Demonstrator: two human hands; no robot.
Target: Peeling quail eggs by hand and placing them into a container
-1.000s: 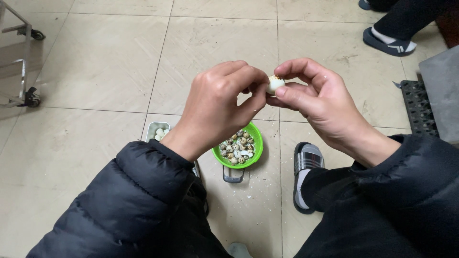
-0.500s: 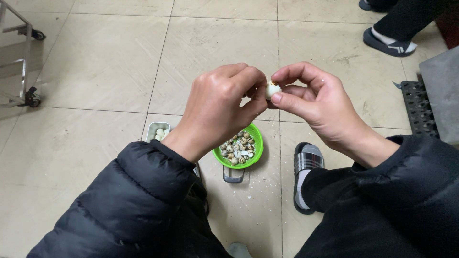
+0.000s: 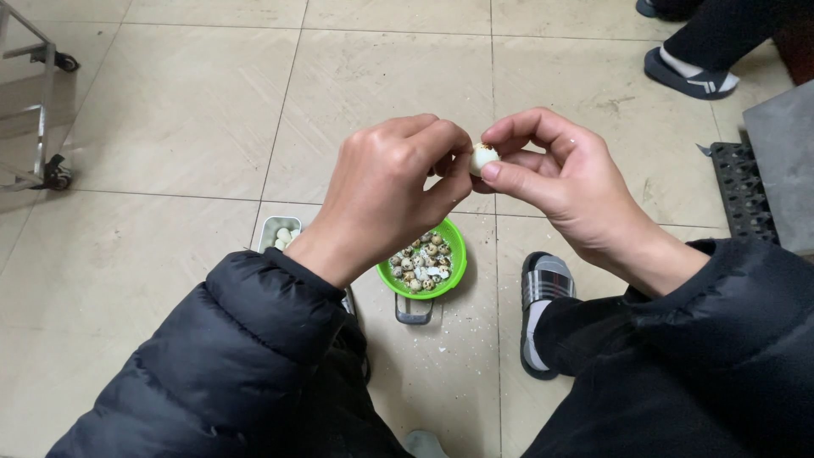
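**Small egg peeled by hand over a green bowl**

A person seated low over a tiled floor (image 3: 186, 102) holds a small, mostly white egg (image 3: 484, 158) pinched between both hands, directly above and a little beyond a green bowl (image 3: 455, 254). The right hand (image 3: 577, 182) grips the egg between thumb and forefinger, fingers closed narrowly around it; the left hand (image 3: 390, 191) is curled in, its fingertips pressed to the egg's near side. A brown fleck of shell shows at the egg's top, so the peeling looks close to finished. The step in hand appears to be picking off the last shell; it calls for a light, fine pinch, since the egg looks soft and easily gouged.

The bowl holds speckled shell fragments, or possibly whole speckled eggs; which cannot be told. Left of the bowl, half hidden by the dark sleeve, a small metal tray (image 3: 273, 230) shows a few pale peeled eggs. Right of the bowl rests the person's striped sandal (image 3: 543, 284). Farther right of the bowl lies a black perforated mat (image 3: 739, 191), and far left a wheeled metal frame (image 3: 38, 127). Beyond the bowl the tiles lie open, with another person's sandalled foot (image 3: 687, 72) at the far right.
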